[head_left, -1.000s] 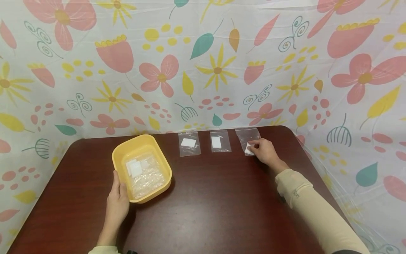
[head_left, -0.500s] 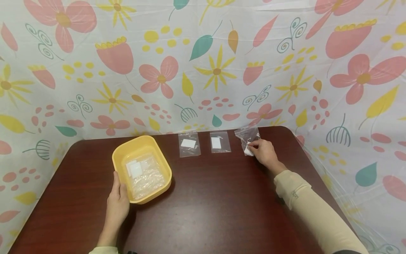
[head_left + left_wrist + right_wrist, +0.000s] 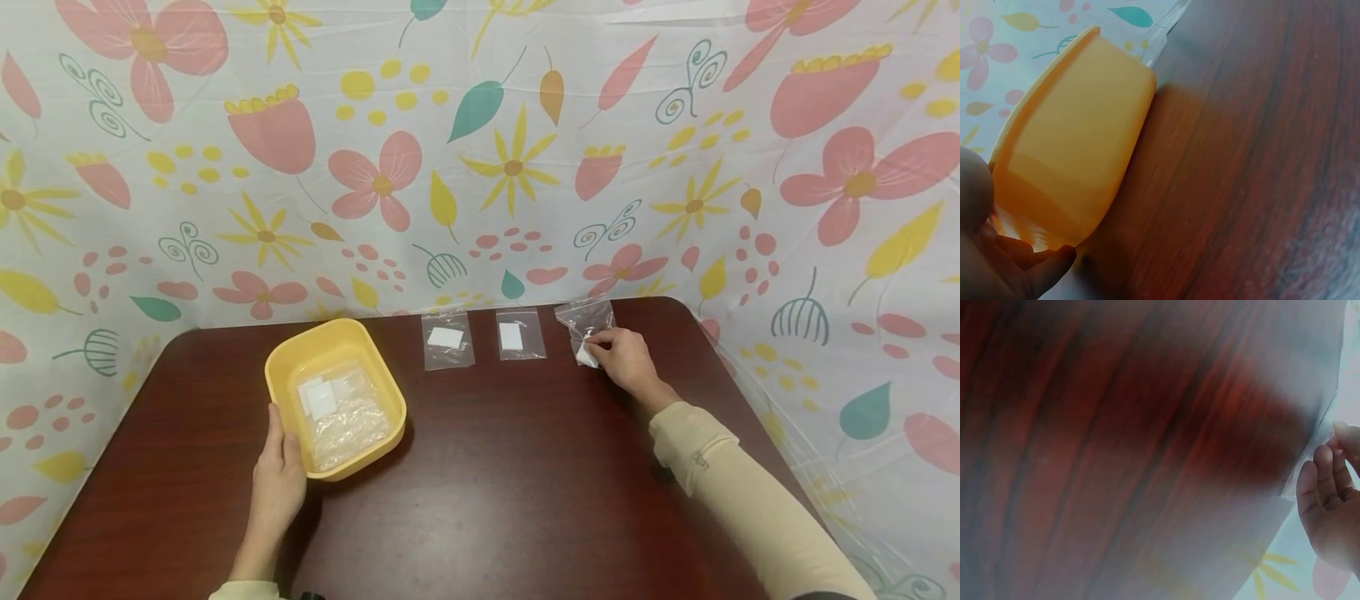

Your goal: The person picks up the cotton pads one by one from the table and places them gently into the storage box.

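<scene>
My left hand grips a yellow plastic basin at its near left corner, thumb along the rim and fingers underneath. The left wrist view shows the basin's outer wall tilted over the table. Inside lie crinkled clear plastic bags with white rectangular pieces. At the far right of the table, my right hand pinches a small clear zip bag with a white piece in it. The bag is creased at the fingertips; they partly cover the white piece.
Two more clear zip bags, the left bag and the middle bag, lie flat along the back edge, each with a white rectangle inside. The dark red wooden table has rounded far corners. A flower-printed cloth hangs behind it.
The right-hand bag was flatter a second ago; it has bunched up under the right fingertips, its white piece turned slightly. The left hand and basin have stayed in place.
</scene>
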